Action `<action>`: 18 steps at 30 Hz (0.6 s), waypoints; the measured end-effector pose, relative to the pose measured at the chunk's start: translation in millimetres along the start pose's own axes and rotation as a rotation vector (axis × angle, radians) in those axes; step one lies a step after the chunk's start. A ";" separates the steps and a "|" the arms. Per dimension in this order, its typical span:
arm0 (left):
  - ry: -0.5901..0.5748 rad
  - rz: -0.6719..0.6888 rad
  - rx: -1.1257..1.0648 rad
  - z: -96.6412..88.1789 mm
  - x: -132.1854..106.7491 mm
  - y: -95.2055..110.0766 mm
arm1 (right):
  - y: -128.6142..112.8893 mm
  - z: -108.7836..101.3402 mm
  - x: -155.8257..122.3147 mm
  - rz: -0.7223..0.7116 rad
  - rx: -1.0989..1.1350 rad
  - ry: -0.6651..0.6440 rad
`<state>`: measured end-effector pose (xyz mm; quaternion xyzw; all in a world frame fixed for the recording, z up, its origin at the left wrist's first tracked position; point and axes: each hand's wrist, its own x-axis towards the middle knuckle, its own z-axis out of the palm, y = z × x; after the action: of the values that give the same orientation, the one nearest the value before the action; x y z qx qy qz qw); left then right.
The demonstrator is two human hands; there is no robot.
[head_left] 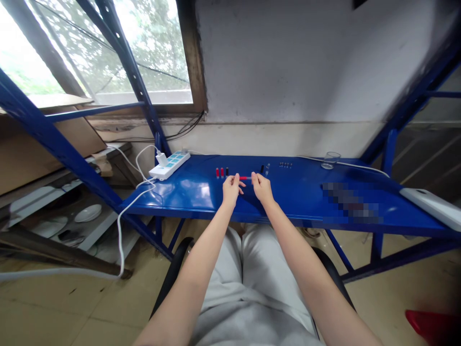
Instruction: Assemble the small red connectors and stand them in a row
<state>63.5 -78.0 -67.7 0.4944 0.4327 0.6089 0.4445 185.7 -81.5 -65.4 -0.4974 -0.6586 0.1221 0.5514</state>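
**Red stick [244, 178] held level between your two hands**

Your left hand [231, 189] pinches the stick's left end between thumb and fingers, and your right hand [262, 187] grips its right end the same way. You hold it over the middle of the blue table [194, 192]. Just beyond your left hand sit two red tubes [222, 172] and a black tube [226, 171]. Past your right hand are a black piece [261, 169], small clear bits [267, 168] and, farther right, a row of tiny pieces [285, 165]. A glass [330, 161] lies near the table's back edge.
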 end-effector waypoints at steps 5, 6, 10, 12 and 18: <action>0.070 -0.047 -0.059 -2.5 2.1 -2.0 | -2.0 -2.7 -0.6 0.056 0.078 0.062; 0.074 -0.057 -0.068 -2.9 2.3 -2.0 | -2.2 -3.2 -0.7 0.069 0.095 0.079; 0.069 -0.067 -0.076 -3.0 1.4 -0.2 | -2.2 -3.9 -0.5 0.126 0.171 0.138; 0.034 -0.039 -0.063 -1.9 0.4 1.0 | -1.3 -2.9 0.7 0.155 0.217 0.122; -0.030 0.046 -0.041 0.7 0.2 -0.7 | -0.1 2.2 4.3 0.185 0.351 -0.157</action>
<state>64.2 -77.5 -68.2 0.5040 0.4022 0.6202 0.4467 184.3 -77.3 -63.6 -0.4411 -0.6195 0.3234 0.5630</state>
